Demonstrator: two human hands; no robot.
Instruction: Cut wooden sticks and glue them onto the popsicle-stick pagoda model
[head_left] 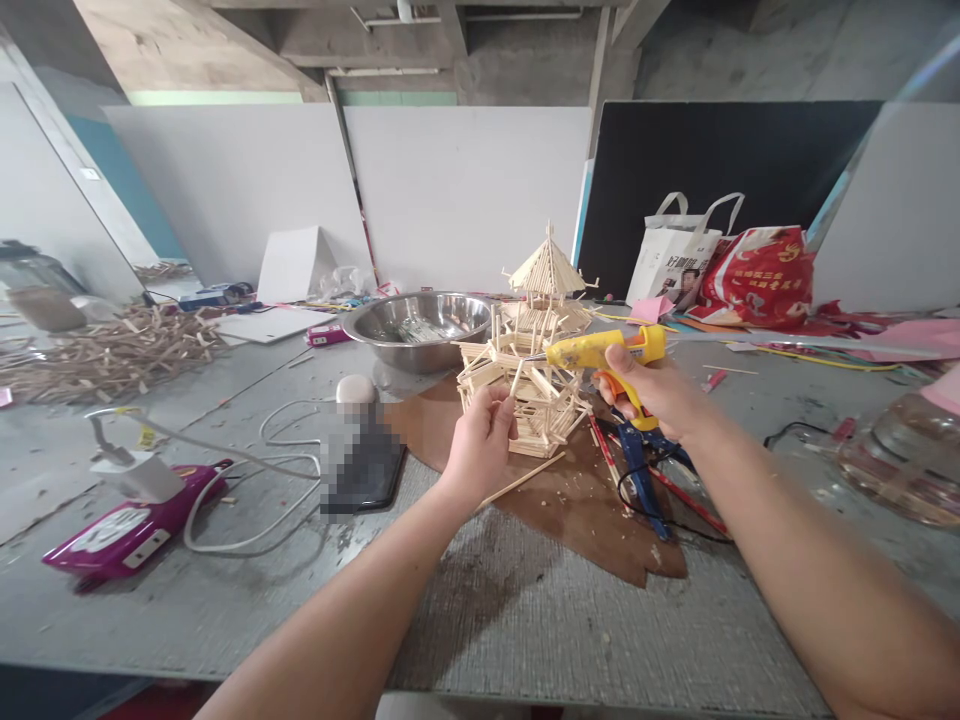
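Observation:
My right hand (652,385) is wrapped round a yellow hot glue gun (600,348) with an orange trigger and a glue stick out of its back. The nozzle points left, close to the tip of a thin wooden stick (517,378). That stick is pinched upright between the fingers of my left hand (484,430). Just behind the hands stands a small open structure of wooden sticks (547,415), partly hidden by them. Beyond it is a stick-built pavilion (550,268) with a pointed roof. A loose stick (525,480) lies in front.
Brown sheet (607,535) lies under the structure, with blue-handled pliers (643,485) at right. A steel bowl (420,350) stands behind. Left are a phone (375,470), white cable and purple power strip (142,530). A jar (907,460) and bags (757,275) stand right.

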